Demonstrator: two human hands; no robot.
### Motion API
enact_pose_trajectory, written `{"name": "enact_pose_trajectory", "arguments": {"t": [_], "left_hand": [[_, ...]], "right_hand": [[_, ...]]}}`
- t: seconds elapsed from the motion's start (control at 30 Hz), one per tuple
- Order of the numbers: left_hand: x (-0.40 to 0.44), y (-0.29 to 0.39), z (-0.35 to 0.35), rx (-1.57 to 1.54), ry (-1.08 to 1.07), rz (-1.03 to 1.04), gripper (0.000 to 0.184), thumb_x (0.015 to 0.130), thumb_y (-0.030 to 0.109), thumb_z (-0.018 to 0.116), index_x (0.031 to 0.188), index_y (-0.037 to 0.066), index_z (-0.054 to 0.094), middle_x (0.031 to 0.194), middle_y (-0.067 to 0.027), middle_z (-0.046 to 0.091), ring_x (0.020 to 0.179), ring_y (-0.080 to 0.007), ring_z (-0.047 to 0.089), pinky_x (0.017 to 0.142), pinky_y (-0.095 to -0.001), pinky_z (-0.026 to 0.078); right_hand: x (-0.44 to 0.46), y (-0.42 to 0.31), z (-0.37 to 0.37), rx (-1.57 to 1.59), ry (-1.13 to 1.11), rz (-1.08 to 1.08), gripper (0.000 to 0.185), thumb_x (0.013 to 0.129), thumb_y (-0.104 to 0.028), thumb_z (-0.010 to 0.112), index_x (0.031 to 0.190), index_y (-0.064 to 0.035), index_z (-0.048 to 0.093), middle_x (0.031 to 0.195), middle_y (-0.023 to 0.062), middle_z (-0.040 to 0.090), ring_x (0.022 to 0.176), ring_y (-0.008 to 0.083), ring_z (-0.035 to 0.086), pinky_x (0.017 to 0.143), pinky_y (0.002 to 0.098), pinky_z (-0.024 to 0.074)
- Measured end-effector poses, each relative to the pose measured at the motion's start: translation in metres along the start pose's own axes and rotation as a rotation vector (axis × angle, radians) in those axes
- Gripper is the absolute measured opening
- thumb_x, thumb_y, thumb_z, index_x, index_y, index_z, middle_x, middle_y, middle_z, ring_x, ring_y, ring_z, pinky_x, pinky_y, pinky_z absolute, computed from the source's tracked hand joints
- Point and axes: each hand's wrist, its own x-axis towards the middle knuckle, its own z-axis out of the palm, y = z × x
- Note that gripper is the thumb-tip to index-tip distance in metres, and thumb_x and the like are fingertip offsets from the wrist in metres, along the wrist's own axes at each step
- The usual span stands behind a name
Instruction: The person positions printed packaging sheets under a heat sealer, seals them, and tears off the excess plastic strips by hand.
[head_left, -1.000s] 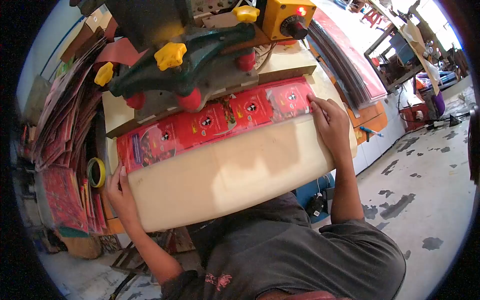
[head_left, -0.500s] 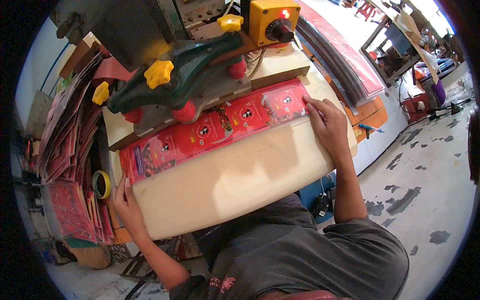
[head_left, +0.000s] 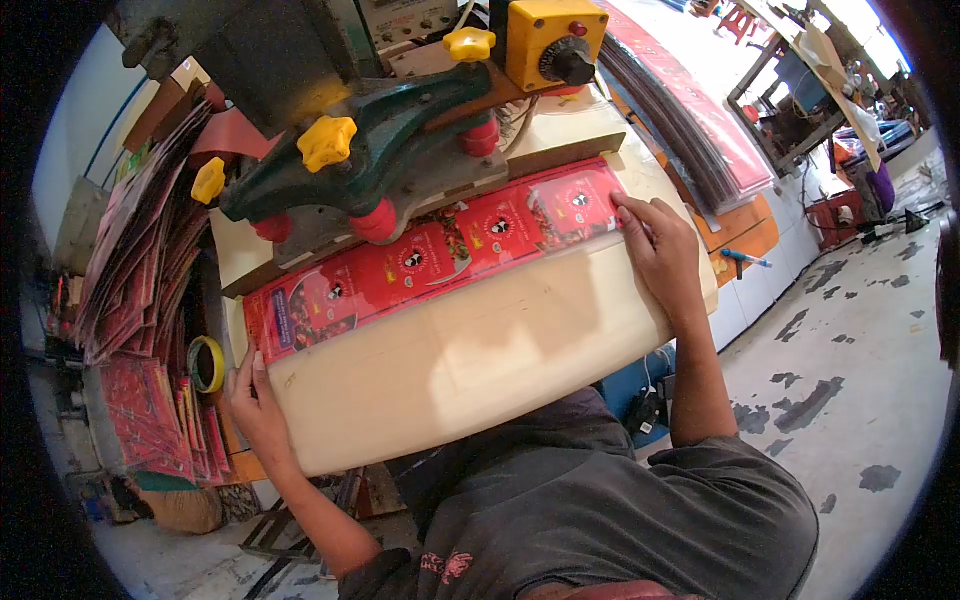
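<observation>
A long red printed plastic sheet (head_left: 430, 255) lies on the cream padded board (head_left: 450, 370), its back edge against the metal bar of the press (head_left: 390, 150). At the sheet's right end, my right hand (head_left: 662, 250) pinches the corner between thumb and fingers. My left hand (head_left: 255, 400) is at the sheet's lower left corner, thumb and fingers close together on the board's left edge; the fingertips are partly hidden.
A yellow control box (head_left: 552, 48) with a black knob stands behind the press. Red sheets are stacked at left (head_left: 150, 240) and at right (head_left: 690, 110). A tape roll (head_left: 206, 364) is beside my left hand; a blue pen (head_left: 746, 258) lies at right.
The red light on the control box was lit in both earlier frames and is now off. The view has shifted slightly. Both hands stay at the ends of the red sheet.
</observation>
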Motion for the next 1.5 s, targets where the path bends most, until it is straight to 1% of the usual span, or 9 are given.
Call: {"name": "enact_pose_trajectory", "arguments": {"t": [0.37, 0.6, 0.67, 1.1, 1.2, 1.27, 1.37, 1.47, 1.5], "left_hand": [[0.001, -0.001, 0.002, 0.02, 0.025, 0.031, 0.042, 0.107, 0.03, 0.053, 0.123, -0.006, 0.068, 0.116, -0.0216, 0.071, 0.11, -0.0353, 0.066, 0.101, -0.0412, 0.047], [-0.001, 0.004, 0.001, 0.015, 0.019, -0.022, 0.045, 0.107, 0.033, 0.053, 0.123, -0.007, 0.068, 0.119, -0.0231, 0.07, 0.112, -0.0353, 0.066, 0.102, -0.0412, 0.047], [0.0, 0.001, 0.0, -0.005, -0.021, -0.061, 0.044, 0.107, 0.034, 0.054, 0.132, -0.001, 0.066, 0.12, -0.0224, 0.067, 0.11, -0.0328, 0.062, 0.099, -0.0398, 0.046], [-0.001, -0.002, 0.0, -0.006, 0.007, -0.005, 0.044, 0.107, 0.033, 0.054, 0.133, -0.001, 0.066, 0.12, -0.0206, 0.07, 0.111, -0.0326, 0.064, 0.101, -0.041, 0.046], [0.0, -0.005, 0.0, -0.013, 0.065, 0.01, 0.042, 0.107, 0.03, 0.054, 0.133, -0.001, 0.065, 0.119, -0.0187, 0.071, 0.105, -0.0273, 0.065, 0.096, -0.0385, 0.048], [0.004, 0.0, -0.002, -0.205, 0.021, -0.072, 0.042, 0.105, 0.028, 0.056, 0.135, -0.001, 0.064, 0.116, -0.0173, 0.071, 0.097, -0.0204, 0.065, 0.092, -0.0347, 0.049], [0.008, 0.01, -0.011, -0.204, -0.057, -0.064, 0.045, 0.104, 0.029, 0.058, 0.137, 0.0, 0.063, 0.111, -0.0164, 0.072, 0.094, -0.0145, 0.062, 0.089, -0.0312, 0.049], [0.024, 0.023, -0.025, -0.18, -0.231, -0.212, 0.049, 0.103, 0.032, 0.06, 0.14, 0.0, 0.06, 0.117, -0.0192, 0.072, 0.103, -0.0205, 0.067, 0.094, -0.0326, 0.049], [0.031, 0.017, -0.023, -0.182, -0.217, -0.219, 0.049, 0.103, 0.032, 0.06, 0.14, 0.0, 0.06, 0.117, -0.0192, 0.072, 0.103, -0.0205, 0.067, 0.094, -0.0326, 0.049]], "right_hand": [[0.0, 0.001, 0.0, 0.004, -0.005, 0.011, 0.024, 0.098, -0.021, 0.065, 0.119, -0.015, 0.076, 0.082, 0.0135, 0.063, 0.072, 0.0297, 0.065, 0.068, 0.0402, 0.0493], [0.0, 0.004, 0.001, 0.029, 0.004, -0.003, 0.024, 0.098, -0.02, 0.065, 0.118, -0.0137, 0.076, 0.084, 0.0138, 0.065, 0.074, 0.0292, 0.066, 0.069, 0.0392, 0.0499], [0.0, 0.003, 0.001, 0.016, 0.001, 0.002, 0.024, 0.098, -0.021, 0.065, 0.118, -0.0133, 0.076, 0.084, 0.0136, 0.065, 0.074, 0.0291, 0.066, 0.069, 0.039, 0.05], [0.0, 0.003, -0.001, -0.019, -0.004, -0.015, 0.023, 0.098, -0.02, 0.066, 0.117, -0.0119, 0.076, 0.083, 0.0139, 0.065, 0.073, 0.0299, 0.066, 0.068, 0.0399, 0.0496], [0.001, 0.0, -0.004, 0.136, -0.02, 0.026, 0.025, 0.098, -0.02, 0.066, 0.118, -0.0091, 0.075, 0.09, 0.0152, 0.07, 0.079, 0.0295, 0.069, 0.073, 0.0382, 0.0521], [0.004, 0.002, -0.009, 0.279, -0.125, 0.163, 0.028, 0.098, -0.021, 0.065, 0.121, -0.0067, 0.073, 0.102, 0.0184, 0.074, 0.088, 0.0293, 0.073, 0.081, 0.0371, 0.0543], [0.022, -0.002, -0.025, 0.183, -0.271, 0.236, 0.031, 0.099, -0.024, 0.065, 0.123, -0.0062, 0.073, 0.107, 0.0208, 0.075, 0.092, 0.0289, 0.074, 0.086, 0.0381, 0.0551], [0.036, 0.011, -0.016, 0.211, -0.233, 0.138, 0.032, 0.099, -0.026, 0.066, 0.122, -0.0062, 0.073, 0.105, 0.0204, 0.075, 0.091, 0.0302, 0.075, 0.086, 0.0401, 0.0554], [0.042, 0.014, -0.008, 0.215, -0.235, 0.123, 0.032, 0.099, -0.026, 0.066, 0.122, -0.0062, 0.073, 0.105, 0.0204, 0.075, 0.091, 0.0302, 0.075, 0.086, 0.0401, 0.0554]]}}
